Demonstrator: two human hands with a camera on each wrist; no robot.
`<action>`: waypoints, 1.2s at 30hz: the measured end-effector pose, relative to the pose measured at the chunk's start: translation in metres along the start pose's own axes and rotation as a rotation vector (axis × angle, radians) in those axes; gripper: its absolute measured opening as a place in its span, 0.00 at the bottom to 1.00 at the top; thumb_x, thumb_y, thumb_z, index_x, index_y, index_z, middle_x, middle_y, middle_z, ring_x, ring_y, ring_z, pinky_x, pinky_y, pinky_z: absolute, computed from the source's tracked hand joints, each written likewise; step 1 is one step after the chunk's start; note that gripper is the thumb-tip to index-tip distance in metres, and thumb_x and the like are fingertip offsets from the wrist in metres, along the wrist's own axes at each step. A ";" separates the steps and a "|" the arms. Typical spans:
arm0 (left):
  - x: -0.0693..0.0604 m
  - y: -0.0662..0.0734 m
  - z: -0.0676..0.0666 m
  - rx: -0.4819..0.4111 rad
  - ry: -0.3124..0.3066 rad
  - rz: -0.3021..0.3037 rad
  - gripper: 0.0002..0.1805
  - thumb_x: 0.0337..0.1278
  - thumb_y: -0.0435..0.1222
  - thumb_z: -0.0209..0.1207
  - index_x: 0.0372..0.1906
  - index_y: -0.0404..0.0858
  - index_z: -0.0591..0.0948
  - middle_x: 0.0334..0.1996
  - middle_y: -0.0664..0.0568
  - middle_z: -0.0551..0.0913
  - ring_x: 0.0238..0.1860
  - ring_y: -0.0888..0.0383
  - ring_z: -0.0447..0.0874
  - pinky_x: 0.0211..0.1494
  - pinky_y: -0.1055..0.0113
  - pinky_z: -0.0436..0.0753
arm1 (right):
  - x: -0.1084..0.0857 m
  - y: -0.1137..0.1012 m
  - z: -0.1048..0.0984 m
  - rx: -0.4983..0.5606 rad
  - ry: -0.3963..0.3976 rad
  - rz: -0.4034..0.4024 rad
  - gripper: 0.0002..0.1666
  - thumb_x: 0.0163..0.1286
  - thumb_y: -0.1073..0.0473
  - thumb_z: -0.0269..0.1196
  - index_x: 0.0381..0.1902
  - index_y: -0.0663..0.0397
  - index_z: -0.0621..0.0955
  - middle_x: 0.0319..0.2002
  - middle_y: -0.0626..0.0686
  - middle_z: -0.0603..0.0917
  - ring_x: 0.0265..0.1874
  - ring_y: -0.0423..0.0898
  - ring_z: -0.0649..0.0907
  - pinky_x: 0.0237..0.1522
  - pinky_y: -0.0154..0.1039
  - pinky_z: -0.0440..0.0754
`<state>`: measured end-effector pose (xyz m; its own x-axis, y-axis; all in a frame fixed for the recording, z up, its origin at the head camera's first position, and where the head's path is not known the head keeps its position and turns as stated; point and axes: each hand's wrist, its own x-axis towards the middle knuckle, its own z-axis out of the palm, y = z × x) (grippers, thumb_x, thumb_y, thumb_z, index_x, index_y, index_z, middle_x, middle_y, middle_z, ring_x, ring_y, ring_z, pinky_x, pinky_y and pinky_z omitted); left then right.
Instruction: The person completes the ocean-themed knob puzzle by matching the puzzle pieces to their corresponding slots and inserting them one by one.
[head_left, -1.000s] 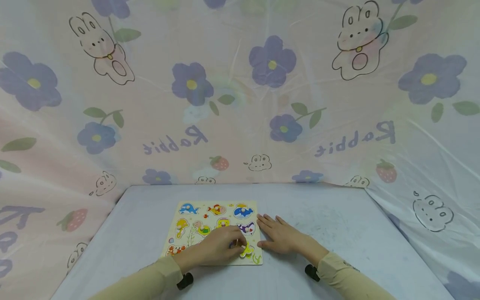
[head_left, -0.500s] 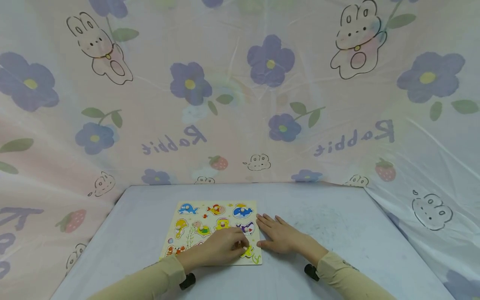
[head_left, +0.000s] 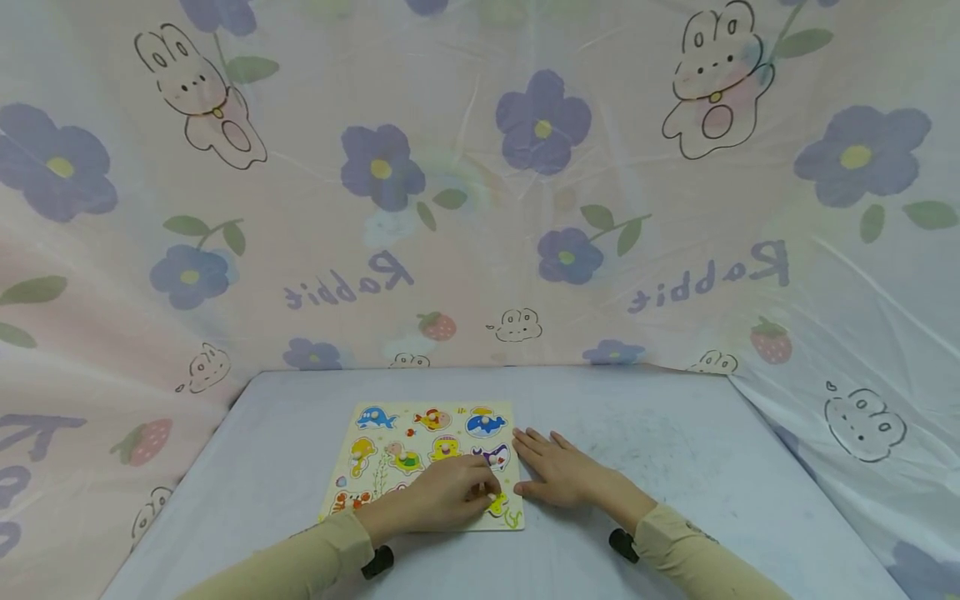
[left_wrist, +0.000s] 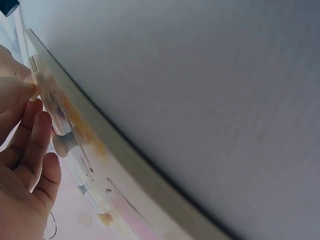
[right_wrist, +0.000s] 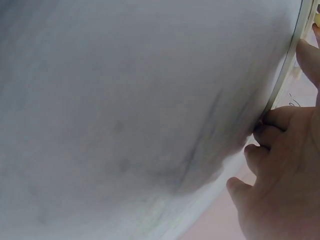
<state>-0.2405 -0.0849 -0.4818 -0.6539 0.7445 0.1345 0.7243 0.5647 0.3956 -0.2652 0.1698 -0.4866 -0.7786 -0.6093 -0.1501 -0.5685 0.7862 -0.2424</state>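
A wooden knob puzzle board (head_left: 483, 525) with sea-animal pieces lies on the table. My left hand (head_left: 444, 495) reaches over its lower part and pinches the small knob of a yellow puzzle piece (head_left: 498, 505) at the lower right corner. The left wrist view shows thumb and fingertips together on that knob (left_wrist: 33, 96), the other fingers loosely bent beside the board. The hand hides part of the bottom row. My right hand (head_left: 557, 472) rests on the table with fingers spread, thumb and fingertips touching the board's right edge. In the right wrist view its fingers (right_wrist: 272, 135) meet that edge.
Other knobbed pieces sit in the board, among them a blue whale (head_left: 486, 423), a turtle (head_left: 406, 457), an octopus (head_left: 446, 448) and a crab (head_left: 351, 500). A white cloth covers the table (head_left: 660, 433). A patterned curtain (head_left: 480, 208) hangs behind it.
My left hand has shifted slightly right with the yellow piece, which now sits a little further right at the board's corner. My right hand has stayed in place.
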 end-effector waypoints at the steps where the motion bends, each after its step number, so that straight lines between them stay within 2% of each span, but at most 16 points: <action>1: 0.000 0.000 0.000 0.000 0.000 -0.002 0.06 0.69 0.39 0.66 0.46 0.51 0.88 0.41 0.67 0.82 0.36 0.74 0.74 0.41 0.77 0.76 | 0.000 0.000 0.000 -0.001 0.000 0.001 0.47 0.77 0.33 0.56 0.82 0.54 0.61 0.82 0.52 0.57 0.81 0.55 0.57 0.79 0.62 0.51; 11: -0.001 0.001 -0.002 0.050 0.010 -0.039 0.13 0.67 0.42 0.67 0.54 0.48 0.85 0.48 0.63 0.82 0.42 0.72 0.76 0.46 0.75 0.79 | -0.004 -0.004 -0.005 0.001 0.005 -0.012 0.47 0.78 0.34 0.56 0.81 0.57 0.61 0.82 0.53 0.58 0.81 0.56 0.57 0.78 0.62 0.52; 22: 0.000 0.003 -0.001 0.021 0.021 0.007 0.07 0.65 0.37 0.67 0.45 0.49 0.88 0.41 0.65 0.82 0.38 0.72 0.76 0.43 0.78 0.76 | -0.002 -0.002 -0.003 0.000 0.007 0.002 0.47 0.77 0.34 0.56 0.81 0.55 0.61 0.82 0.53 0.58 0.81 0.55 0.58 0.78 0.62 0.51; 36: 0.004 0.006 -0.001 0.020 -0.031 -0.086 0.06 0.65 0.39 0.69 0.44 0.52 0.87 0.38 0.69 0.81 0.34 0.73 0.73 0.38 0.77 0.75 | -0.006 -0.003 -0.006 0.014 0.008 -0.009 0.47 0.78 0.36 0.58 0.81 0.59 0.62 0.82 0.55 0.58 0.81 0.57 0.58 0.78 0.63 0.53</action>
<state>-0.2389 -0.0789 -0.4783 -0.7070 0.7034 0.0727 0.6702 0.6337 0.3863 -0.2604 0.1721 -0.4797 -0.7755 -0.6157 -0.1400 -0.5721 0.7789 -0.2570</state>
